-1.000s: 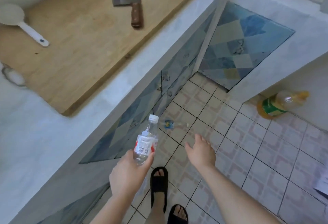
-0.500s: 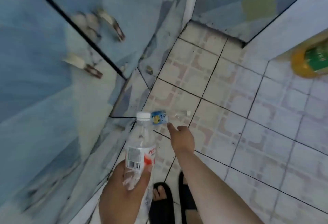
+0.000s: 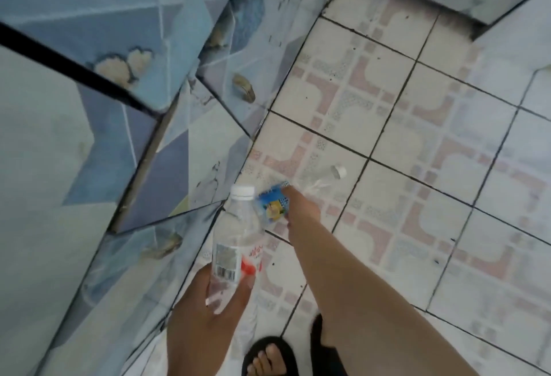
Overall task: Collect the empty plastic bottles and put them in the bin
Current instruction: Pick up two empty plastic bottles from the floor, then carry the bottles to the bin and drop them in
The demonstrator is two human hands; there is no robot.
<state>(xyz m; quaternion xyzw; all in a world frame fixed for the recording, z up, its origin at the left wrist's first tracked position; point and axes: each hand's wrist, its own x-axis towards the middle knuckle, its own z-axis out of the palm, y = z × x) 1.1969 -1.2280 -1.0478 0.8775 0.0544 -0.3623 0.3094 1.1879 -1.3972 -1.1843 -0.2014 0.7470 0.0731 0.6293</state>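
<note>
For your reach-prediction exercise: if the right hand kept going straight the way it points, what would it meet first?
The right hand already looks to be touching the blue-labelled bottle lying on the floor; contact is probable, though depth is unclear.

Left hand (image 3: 205,313) grips capped bottle (image 3: 235,244); right hand (image 3: 299,207) seemingly grasps floor bottle (image 3: 272,205).

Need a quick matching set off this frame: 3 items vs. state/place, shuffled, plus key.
Items:
1. left hand
2. right hand
3. loose white cap

States:
A. lying on the floor tiles, apart from both hands
B. gripping the clear bottle with red label, upright
C. reaching down onto the blue-labelled bottle lying on the floor

Pairs: 1-B, 2-C, 3-A
</note>
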